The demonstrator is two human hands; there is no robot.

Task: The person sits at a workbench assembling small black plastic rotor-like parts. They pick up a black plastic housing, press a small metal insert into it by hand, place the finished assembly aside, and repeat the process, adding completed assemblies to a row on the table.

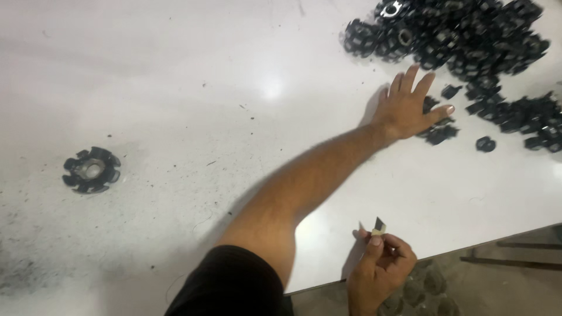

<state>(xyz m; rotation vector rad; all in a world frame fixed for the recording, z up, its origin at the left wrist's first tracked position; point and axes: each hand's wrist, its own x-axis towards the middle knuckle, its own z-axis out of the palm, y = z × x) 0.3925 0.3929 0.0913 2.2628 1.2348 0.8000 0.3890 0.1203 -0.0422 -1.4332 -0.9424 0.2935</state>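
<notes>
The white counter [175, 88] looks smooth and glossy, dusted with dark grit. The black toothed plastic rings [468, 35] look matt; the lone ring [92, 169] shows a shiny metal centre.

Person wore a short black sleeve [231, 284] that ended above the elbow on the left arm. Left hand [410, 108] and right hand [379, 275] were bare: no gloves, rings or watch seen.

One part [91, 169] lies left, well apart from the heap [462, 41] on the table [193, 88].
</notes>
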